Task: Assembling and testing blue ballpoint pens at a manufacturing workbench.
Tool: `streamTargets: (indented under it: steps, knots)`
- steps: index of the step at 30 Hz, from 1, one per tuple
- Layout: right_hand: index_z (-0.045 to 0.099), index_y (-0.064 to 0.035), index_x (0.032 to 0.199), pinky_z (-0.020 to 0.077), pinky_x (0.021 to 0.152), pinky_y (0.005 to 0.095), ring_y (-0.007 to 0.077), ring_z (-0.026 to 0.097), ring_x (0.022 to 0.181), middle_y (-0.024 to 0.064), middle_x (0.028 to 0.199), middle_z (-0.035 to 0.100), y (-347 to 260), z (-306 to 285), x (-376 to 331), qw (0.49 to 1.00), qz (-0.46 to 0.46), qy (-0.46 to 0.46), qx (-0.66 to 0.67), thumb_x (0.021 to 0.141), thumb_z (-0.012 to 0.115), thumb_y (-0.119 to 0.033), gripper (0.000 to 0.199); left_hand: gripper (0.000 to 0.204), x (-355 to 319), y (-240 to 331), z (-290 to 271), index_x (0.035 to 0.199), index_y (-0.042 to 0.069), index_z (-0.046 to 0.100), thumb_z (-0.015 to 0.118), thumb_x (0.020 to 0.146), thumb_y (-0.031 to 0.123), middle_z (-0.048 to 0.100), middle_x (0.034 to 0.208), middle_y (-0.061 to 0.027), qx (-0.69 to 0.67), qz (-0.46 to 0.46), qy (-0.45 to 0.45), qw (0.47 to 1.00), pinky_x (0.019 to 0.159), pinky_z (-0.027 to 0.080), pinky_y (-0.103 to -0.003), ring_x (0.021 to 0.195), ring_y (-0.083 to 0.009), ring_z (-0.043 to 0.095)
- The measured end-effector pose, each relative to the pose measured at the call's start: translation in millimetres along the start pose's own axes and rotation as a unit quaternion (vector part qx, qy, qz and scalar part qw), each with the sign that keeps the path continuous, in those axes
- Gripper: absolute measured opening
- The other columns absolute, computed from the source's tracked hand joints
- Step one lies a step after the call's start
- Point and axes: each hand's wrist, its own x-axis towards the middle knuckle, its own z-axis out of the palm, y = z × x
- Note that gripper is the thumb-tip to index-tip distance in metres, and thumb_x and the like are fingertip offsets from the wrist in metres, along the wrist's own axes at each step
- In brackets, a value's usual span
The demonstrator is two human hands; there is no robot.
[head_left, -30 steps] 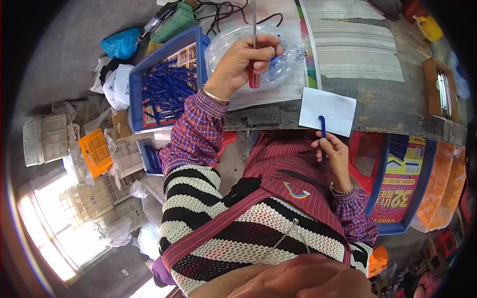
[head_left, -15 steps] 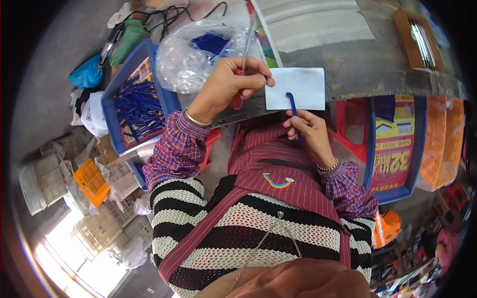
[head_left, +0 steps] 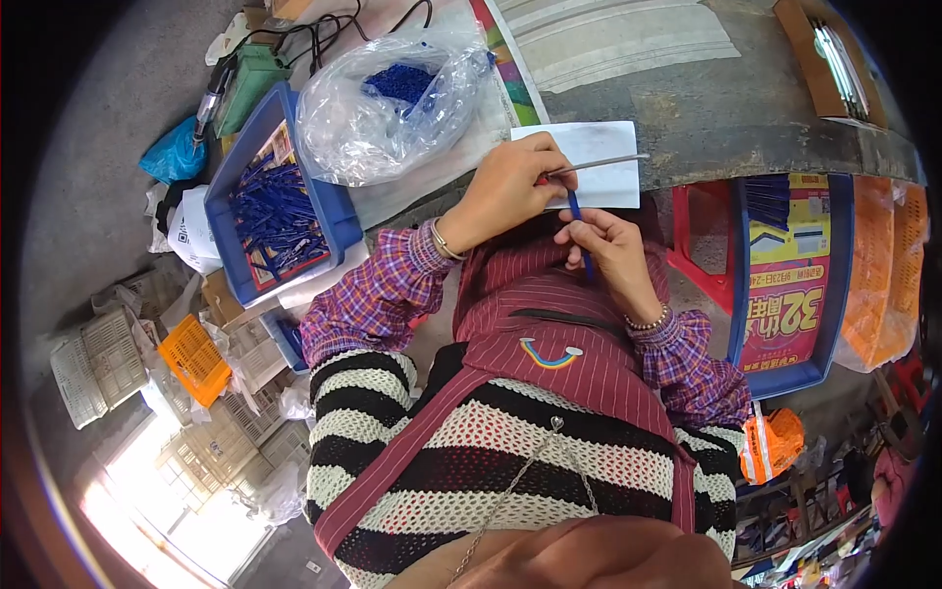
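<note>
My left hand [head_left: 512, 187] is closed around a slim metal tool [head_left: 610, 160] with a red handle; its shaft points right over a white card [head_left: 610, 187]. Just below, my right hand [head_left: 616, 253] pinches a thin blue plastic stick [head_left: 575, 203]. The stick's upper end meets the left fingertips, which hide its tip. Both hands are close together at the table's near edge, above my lap.
At the left, a blue tray [head_left: 345, 228] holds many blue sticks. Beside it lies a clear plastic bag [head_left: 339, 123] with small blue pieces. Another blue tray [head_left: 738, 294] stands at the right, near a red stool [head_left: 705, 275]. A cardboard box [head_left: 810, 74] sits far right.
My left hand has moved right and down to the blue stick. The metal tool has swung from pointing up to pointing right. The right hand has stayed nearly in place.
</note>
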Motion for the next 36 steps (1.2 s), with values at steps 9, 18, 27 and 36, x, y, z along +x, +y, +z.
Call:
streamTargets:
  steps: [9,18,27,36]
  knots:
    - [0.056,0.0070,0.109,0.0460,0.055,0.0201,0.0073,0.055,0.059,0.0079,0.082,0.064,-1.0,1.2,0.8,1.000,-0.003,-0.006,0.006,0.089,0.054,-0.010,0.026,0.010,0.0,4.9,4.0,0.073,0.008,0.068,0.069,0.064,0.004,0.058,0.074,-0.0044,0.035,0.001,0.004,0.999,0.057,0.046,-0.031,0.065,-0.0228,0.060]
    - [0.056,0.0074,0.108,0.0462,0.054,0.0203,0.0073,0.055,0.059,0.0081,0.081,0.063,-1.0,1.9,0.7,1.000,0.000,0.002,0.011,0.089,0.055,-0.010,0.026,0.003,-1.1,5.9,4.1,0.070,0.010,0.066,0.067,0.067,0.012,0.057,0.075,-0.0029,0.064,0.001,-0.004,0.998,0.056,0.046,-0.036,0.067,-0.0244,0.060]
    - [0.056,0.0076,0.107,0.0464,0.053,0.0208,0.0069,0.054,0.058,0.0082,0.081,0.064,0.4,2.0,1.5,1.000,-0.004,0.005,0.014,0.089,0.055,-0.010,0.026,0.009,1.8,5.8,1.6,0.073,0.010,0.067,0.069,0.065,0.010,0.058,0.078,-0.0012,0.096,0.002,-0.022,0.995,0.056,0.046,-0.033,0.068,-0.0233,0.060]
    - [0.057,0.0076,0.106,0.0465,0.052,0.0208,0.0074,0.055,0.058,0.0086,0.081,0.063,-0.3,3.3,0.7,1.000,-0.011,0.011,0.006,0.089,0.055,-0.010,0.025,0.014,-3.2,3.2,5.1,0.081,0.012,0.067,0.067,0.067,0.009,0.057,0.080,-0.0020,0.094,0.019,-0.020,0.995,0.058,0.046,-0.033,0.069,-0.0237,0.059]
